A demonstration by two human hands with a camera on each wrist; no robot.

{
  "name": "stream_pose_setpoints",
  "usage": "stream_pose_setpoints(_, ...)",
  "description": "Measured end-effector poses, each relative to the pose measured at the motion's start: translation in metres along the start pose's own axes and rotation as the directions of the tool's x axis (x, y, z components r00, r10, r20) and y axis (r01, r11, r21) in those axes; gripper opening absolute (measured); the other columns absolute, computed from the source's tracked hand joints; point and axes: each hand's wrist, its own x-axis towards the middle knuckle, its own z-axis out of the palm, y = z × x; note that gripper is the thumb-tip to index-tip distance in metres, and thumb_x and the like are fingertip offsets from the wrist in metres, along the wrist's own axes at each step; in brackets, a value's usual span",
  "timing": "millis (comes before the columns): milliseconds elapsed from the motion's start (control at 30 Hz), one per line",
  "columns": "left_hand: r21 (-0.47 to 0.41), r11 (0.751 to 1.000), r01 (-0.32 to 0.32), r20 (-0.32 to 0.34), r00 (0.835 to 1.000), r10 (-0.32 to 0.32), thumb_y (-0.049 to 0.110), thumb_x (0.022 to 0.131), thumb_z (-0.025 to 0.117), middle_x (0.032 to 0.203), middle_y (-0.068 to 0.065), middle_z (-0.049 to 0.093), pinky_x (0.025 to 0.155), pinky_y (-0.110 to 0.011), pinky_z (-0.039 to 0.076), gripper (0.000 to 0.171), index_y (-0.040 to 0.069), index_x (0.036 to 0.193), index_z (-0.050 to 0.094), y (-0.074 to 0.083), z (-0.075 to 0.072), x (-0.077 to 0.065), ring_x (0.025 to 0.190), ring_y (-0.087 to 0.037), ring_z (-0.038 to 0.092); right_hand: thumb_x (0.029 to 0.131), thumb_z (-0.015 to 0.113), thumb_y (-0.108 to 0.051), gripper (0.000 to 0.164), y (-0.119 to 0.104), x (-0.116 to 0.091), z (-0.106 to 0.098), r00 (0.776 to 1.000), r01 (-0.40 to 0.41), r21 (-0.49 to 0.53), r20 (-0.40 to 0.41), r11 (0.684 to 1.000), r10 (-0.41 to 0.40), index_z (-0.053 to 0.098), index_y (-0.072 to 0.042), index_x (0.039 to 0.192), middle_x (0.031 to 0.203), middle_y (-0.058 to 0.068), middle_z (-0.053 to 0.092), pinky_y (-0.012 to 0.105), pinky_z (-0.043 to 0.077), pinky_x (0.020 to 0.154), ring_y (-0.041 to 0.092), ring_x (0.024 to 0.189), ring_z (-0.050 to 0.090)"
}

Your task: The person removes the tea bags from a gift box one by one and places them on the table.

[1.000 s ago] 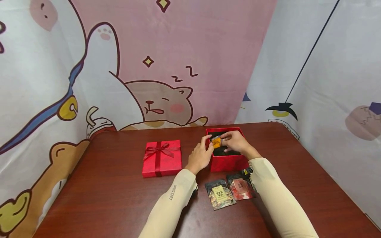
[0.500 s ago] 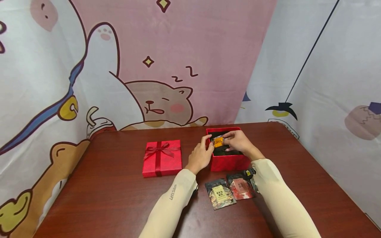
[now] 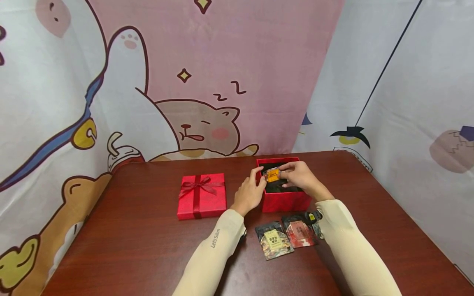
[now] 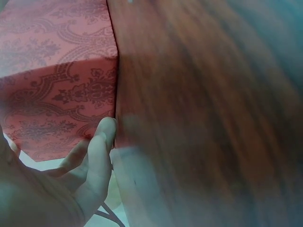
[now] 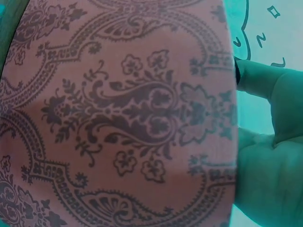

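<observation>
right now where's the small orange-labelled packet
Right of centre in the head view, the right hand holds the orange-labelled packet at the mouth of the open red box.

head looks down; both wrist views face the box (image 3: pixel 285 202) closely.

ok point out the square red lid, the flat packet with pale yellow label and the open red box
Square red lid (image 3: pixel 211 200), head view: top face, right side
Flat packet with pale yellow label (image 3: pixel 273 241), head view: its label
Open red box (image 3: pixel 286 202), head view: front wall
</observation>
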Motion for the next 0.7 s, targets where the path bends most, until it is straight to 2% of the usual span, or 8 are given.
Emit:
stream_pose_setpoints(100,-0.002,1.0,-0.001,0.0,1.0,0.001,0.053,0.102,0.032,0.118,-0.009,0.062,0.08,-0.053,0.049,0.049,0.043,0.15,0.031,0.0,0.0,0.0,0.098,-0.033,0.064,0.095,0.062,-0.006,0.039,-0.001,-0.003,-0.002,1.0,0.006,0.013,-0.005,1.0,-0.006,0.054,0.015,0.128,0.118,0.033,0.062,0.04,0.058,0.073,0.027,0.076,0.069)
stream_pose_setpoints(267,-0.01,1.0,0.004,0.006,1.0,-0.004,0.05,0.103,0.034,0.118,-0.009,0.061,0.081,-0.052,0.049,0.047,0.046,0.15,0.029,0.0,0.0,0.0,0.098,-0.031,0.064,0.097,0.06,-0.007,0.042,-0.005,-0.008,-0.005,1.0,0.017,0.029,0.001,0.999,-0.017,0.051,0.016,0.131,0.121,0.035,0.06,0.038,0.058,0.073,0.019,0.075,0.068)
stream_pose_setpoints(467,-0.016,1.0,0.011,0.008,1.0,-0.011,0.05,0.103,0.034,0.12,-0.008,0.061,0.083,-0.053,0.048,0.047,0.045,0.15,0.03,0.001,-0.001,-0.001,0.101,-0.031,0.064,0.098,0.058,-0.008,0.041,-0.006,-0.012,-0.008,1.0,0.011,0.024,0.005,1.0,-0.011,0.051,0.014,0.131,0.123,0.033,0.06,0.042,0.057,0.077,0.018,0.075,0.068)
stream_pose_setpoints(700,-0.013,1.0,-0.003,0.007,1.0,0.003,0.05,0.103,0.033,0.118,-0.008,0.061,0.081,-0.052,0.049,0.048,0.043,0.151,0.03,0.002,-0.003,-0.002,0.098,-0.031,0.064,0.098,0.058,-0.008,0.04,-0.005,-0.016,-0.01,1.0,0.012,0.032,0.001,0.999,-0.012,0.051,0.013,0.132,0.125,0.033,0.059,0.037,0.058,0.075,0.02,0.075,0.067)
